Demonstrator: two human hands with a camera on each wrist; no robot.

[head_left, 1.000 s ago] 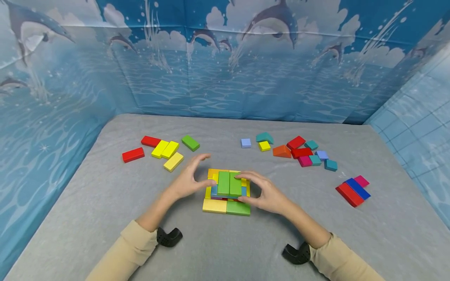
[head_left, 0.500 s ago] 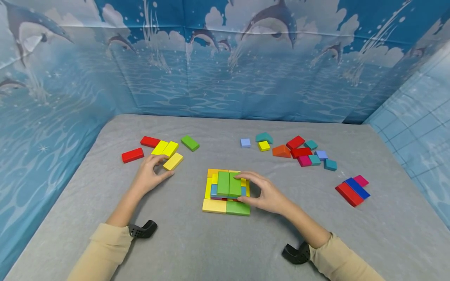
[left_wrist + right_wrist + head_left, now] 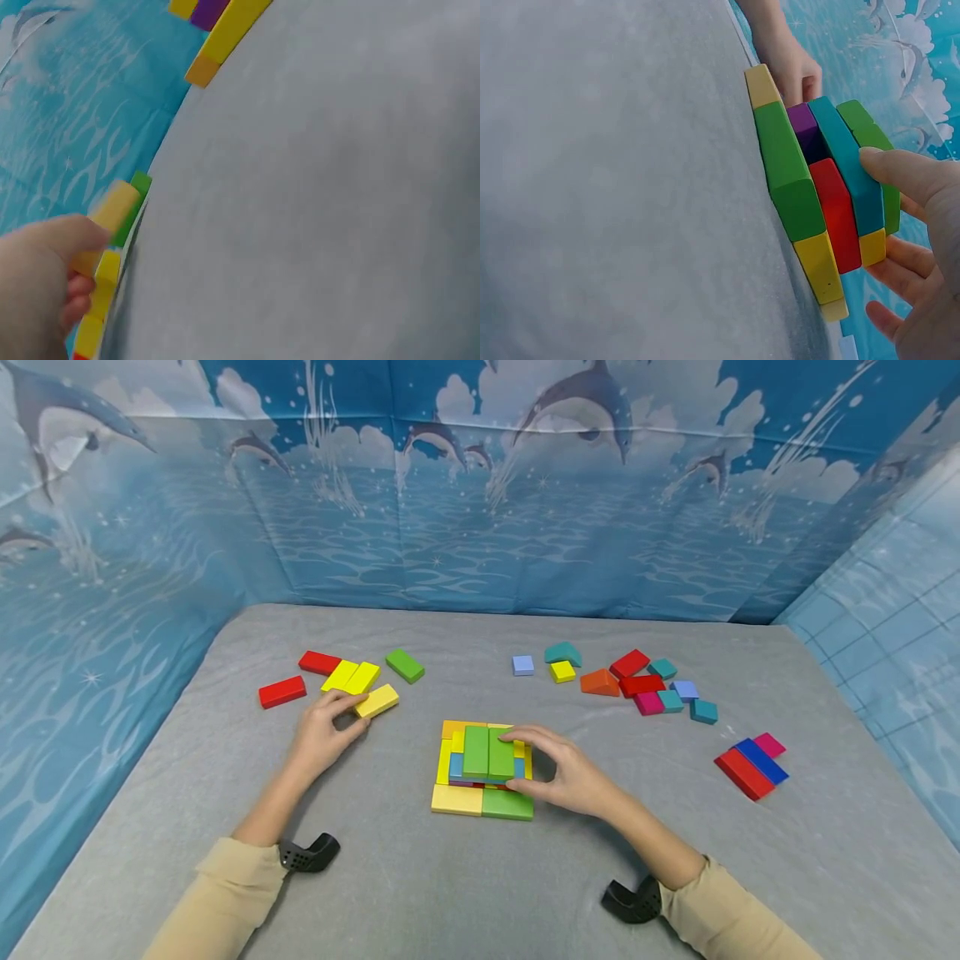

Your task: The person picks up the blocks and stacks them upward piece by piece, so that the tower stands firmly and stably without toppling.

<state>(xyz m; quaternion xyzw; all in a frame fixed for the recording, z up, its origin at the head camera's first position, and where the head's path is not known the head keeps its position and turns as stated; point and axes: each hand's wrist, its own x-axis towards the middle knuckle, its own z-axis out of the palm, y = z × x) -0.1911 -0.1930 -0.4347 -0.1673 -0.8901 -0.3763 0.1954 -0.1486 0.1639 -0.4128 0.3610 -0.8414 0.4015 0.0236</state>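
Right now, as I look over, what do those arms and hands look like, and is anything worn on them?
They are a person's: an ungloved left hand and ungloved right hand. A beige cloth left sleeve and matching right sleeve cover the arms. By each cuff sits a curved black piece, the left one dotted with small holes. No cables show.

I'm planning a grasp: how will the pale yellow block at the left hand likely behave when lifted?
The pale yellow block looks rigid, given its straight edges. Its flat faces make rolling unlikely. Its smooth-looking sides might slip slightly.
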